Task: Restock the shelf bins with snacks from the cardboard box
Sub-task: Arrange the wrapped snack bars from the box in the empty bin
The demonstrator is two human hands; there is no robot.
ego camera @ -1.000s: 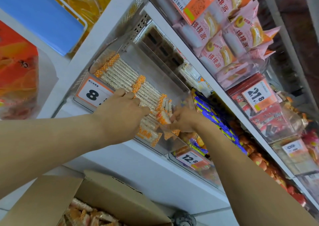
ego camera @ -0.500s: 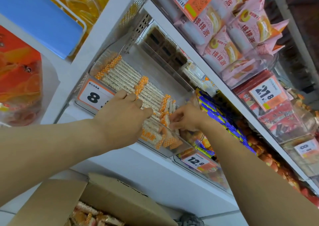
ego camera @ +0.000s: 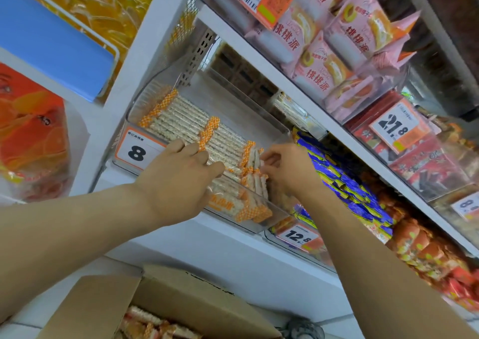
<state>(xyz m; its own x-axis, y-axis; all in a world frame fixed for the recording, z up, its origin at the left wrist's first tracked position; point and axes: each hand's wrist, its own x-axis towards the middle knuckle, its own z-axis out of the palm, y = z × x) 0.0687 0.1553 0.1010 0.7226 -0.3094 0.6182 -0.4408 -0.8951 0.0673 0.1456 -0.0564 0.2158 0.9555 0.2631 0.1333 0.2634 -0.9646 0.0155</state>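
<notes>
Clear plastic shelf bin point(ego camera: 272, 215) partly filled with orange-ended snack sticks point(ego camera: 181, 121); left hand point(ego camera: 178, 180) rests flat on them, right hand point(ego camera: 287, 167) pinches a few upright; brown cardboard box point(ego camera: 181, 302) below holds more, so restocking looks unfinished.

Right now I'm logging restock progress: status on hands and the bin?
Left hand flat on stick packs. Right hand pinching upright packs. Clear bin partly filled. Nothing blocking.
</notes>
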